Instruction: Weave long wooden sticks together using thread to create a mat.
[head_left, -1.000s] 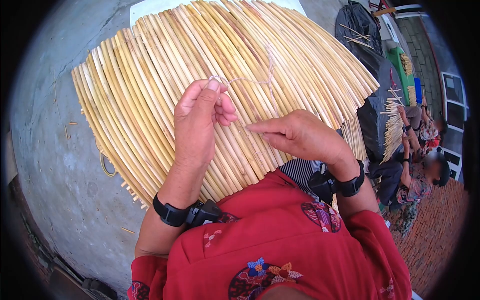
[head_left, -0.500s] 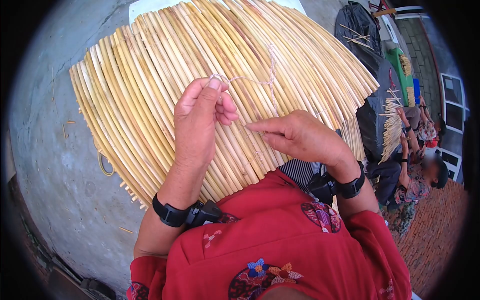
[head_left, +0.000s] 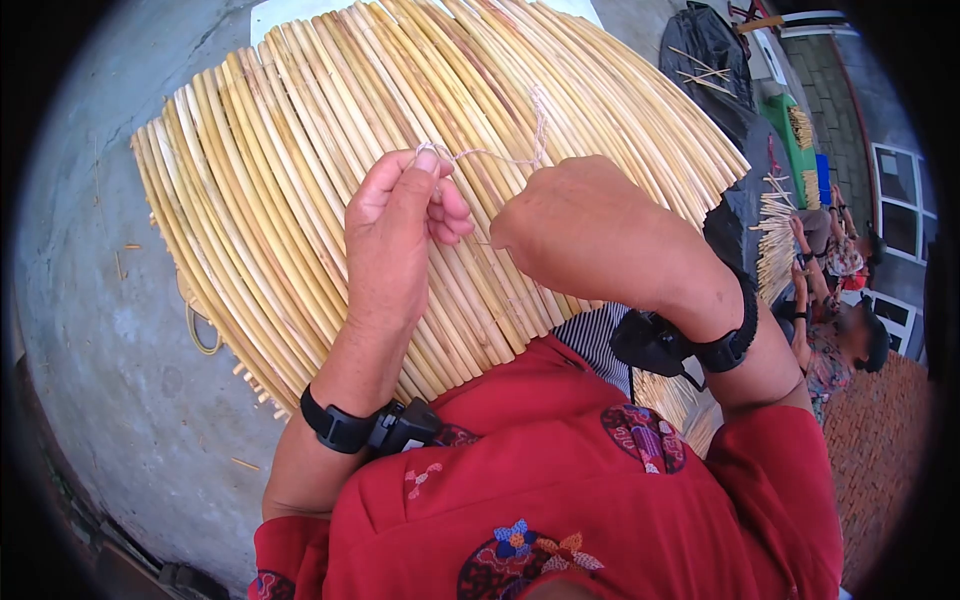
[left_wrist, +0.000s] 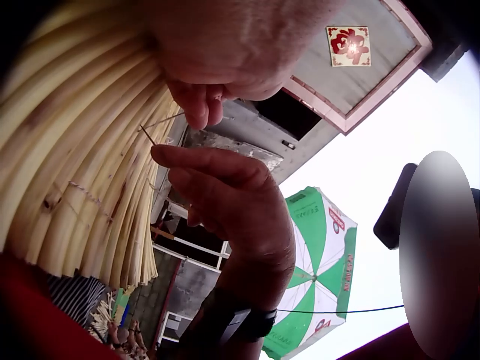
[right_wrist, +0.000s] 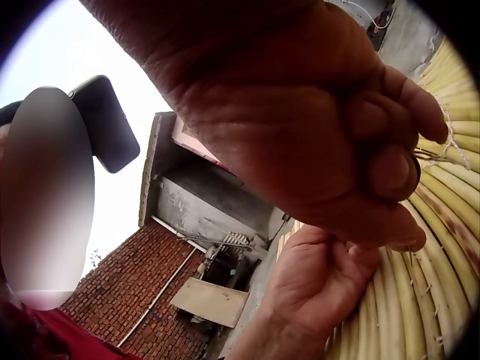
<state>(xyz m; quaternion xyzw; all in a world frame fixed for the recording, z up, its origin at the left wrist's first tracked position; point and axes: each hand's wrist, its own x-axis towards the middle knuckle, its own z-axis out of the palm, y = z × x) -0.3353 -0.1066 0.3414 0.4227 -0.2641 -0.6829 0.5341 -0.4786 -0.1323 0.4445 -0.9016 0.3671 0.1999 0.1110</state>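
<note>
A mat of pale peeled sticks (head_left: 300, 150) lies across the lap, its sticks side by side and tied with thin thread. Over its middle, my left hand (head_left: 390, 235) pinches a pinkish-white twine (head_left: 490, 155) between thumb and forefinger; the twine runs right over the sticks. Just right of it is my right hand (head_left: 600, 230), back upward, its fingertips hidden in the head view. In the left wrist view, a thin dark needle (left_wrist: 148, 135) sticks out from the right hand's pinched fingertips, close to the sticks. The right wrist view shows this hand's fingers curled over the mat.
Grey concrete floor (head_left: 80, 300) lies left of the mat. Black plastic sheeting (head_left: 705, 50) and a green crate (head_left: 785, 130) stand to the right. Farther right, people sit beside bundled sticks (head_left: 775, 235). A green-and-white umbrella (left_wrist: 311, 277) shows in the left wrist view.
My right hand has turned over and risen, its back now facing up, where its forefinger pointed left before. The left hand stays nearly in place, still pinching the twine.
</note>
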